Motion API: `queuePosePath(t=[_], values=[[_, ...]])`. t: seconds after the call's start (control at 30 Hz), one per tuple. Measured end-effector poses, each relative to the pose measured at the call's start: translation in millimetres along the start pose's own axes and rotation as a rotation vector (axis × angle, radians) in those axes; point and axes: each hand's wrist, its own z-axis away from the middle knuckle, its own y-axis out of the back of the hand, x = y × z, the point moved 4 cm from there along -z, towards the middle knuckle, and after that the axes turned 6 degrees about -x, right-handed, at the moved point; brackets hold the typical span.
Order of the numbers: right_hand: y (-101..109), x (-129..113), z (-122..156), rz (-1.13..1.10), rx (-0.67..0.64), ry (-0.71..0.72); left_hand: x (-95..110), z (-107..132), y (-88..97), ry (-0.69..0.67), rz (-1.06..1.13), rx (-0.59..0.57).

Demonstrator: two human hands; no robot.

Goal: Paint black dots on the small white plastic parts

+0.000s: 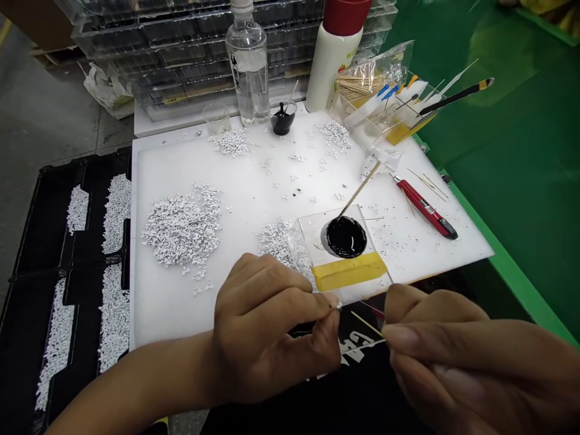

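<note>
My left hand (267, 326) is closed in a pinch at the front edge of the white board (235, 181), holding a tiny white part (339, 306) between thumb and fingertip. My right hand (457, 356) is closed on a thin wooden toothpick (366, 324) whose tip points left toward that part. Just beyond both hands lies a clear plastic plate (344, 254) with a puddle of black paint (346, 236), a strip of yellow tape (350, 271) and a stick (360, 190) resting in the paint.
Piles of small white parts (183, 229) lie on the board. A clear bottle (248, 60), small black cup (283, 118), white bottle with a red cap (335, 48), bag of toothpicks (362, 84) and red utility knife (426, 208) stand around. Black trays (67, 272) with parts sit left.
</note>
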Motion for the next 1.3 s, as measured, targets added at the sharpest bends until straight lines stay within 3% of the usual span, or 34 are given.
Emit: queuePosePath(t=[0.2,0.5,0.63,0.77,0.87,1.3], values=[[-5.3,-0.2,1.1,-0.106,0.011,-0.017,-0.7,1.9,-1.0,-0.002,0.025,0.004],[-8.9,-2.2,2.9,-0.062,0.065,-0.004,0.0,2.1,-1.6,-0.008,0.006,-0.001],[-14.6,-5.8,-0.4,-0.189,0.086,0.069,1.8,0.1,-1.9,0.038,-0.009,0.017],[-15.8,-4.5,-4.3,-0.254,0.061,0.053,2.1,1.1,-1.7,0.048,0.007,0.028],[-12.9,-2.6,-5.2,-0.25,0.016,0.05,1.5,2.6,-1.3,0.041,0.019,0.001],[-8.6,-1.4,1.8,-0.108,0.102,0.053,0.8,3.1,-4.7,0.04,0.017,-0.018]])
